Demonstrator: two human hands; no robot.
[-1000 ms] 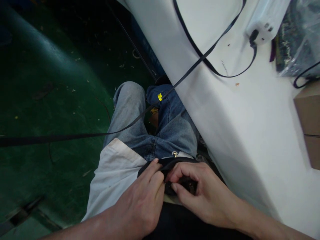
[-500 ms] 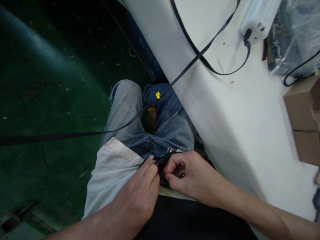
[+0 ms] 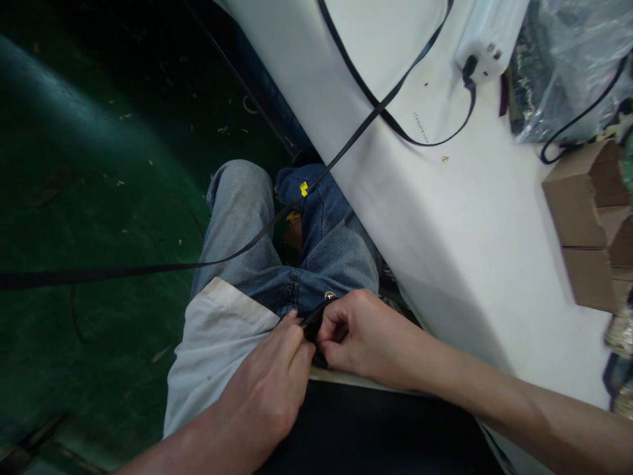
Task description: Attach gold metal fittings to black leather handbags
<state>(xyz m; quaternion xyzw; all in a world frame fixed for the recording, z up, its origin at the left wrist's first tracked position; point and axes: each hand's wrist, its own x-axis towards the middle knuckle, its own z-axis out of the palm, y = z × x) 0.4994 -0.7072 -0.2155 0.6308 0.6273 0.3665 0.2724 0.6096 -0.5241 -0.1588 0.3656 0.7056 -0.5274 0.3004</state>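
Close to my body, over the lap, a piece of black material [image 3: 316, 315] lies between my two hands. My left hand [image 3: 271, 376] is closed on its left side, fingers pressed together. Beside it, my right hand [image 3: 363, 336] pinches thumb against fingertips at the material; what sits in that pinch is too small or hidden to name. A small gold-coloured fitting [image 3: 330, 296] shows just beyond the right knuckles. White cloth [image 3: 212, 349] spreads over the left thigh, next to the left hand. Jeans-covered legs [image 3: 237, 218] show beyond.
A long black strap [image 3: 227, 259] with a yellow tag [image 3: 304, 189] crosses above the legs onto the white table [image 3: 420, 218]. On the table are a white power strip [image 3: 489, 39] with a plugged cord, a plastic-wrapped bundle [image 3: 558, 72] and a cardboard box [image 3: 578, 198]. Scraps litter the green floor [image 3: 113, 218].
The whole view has shifted slightly, with table items appearing further left. My right hand has moved slightly closer to the left; both hands stay closed at the black material.
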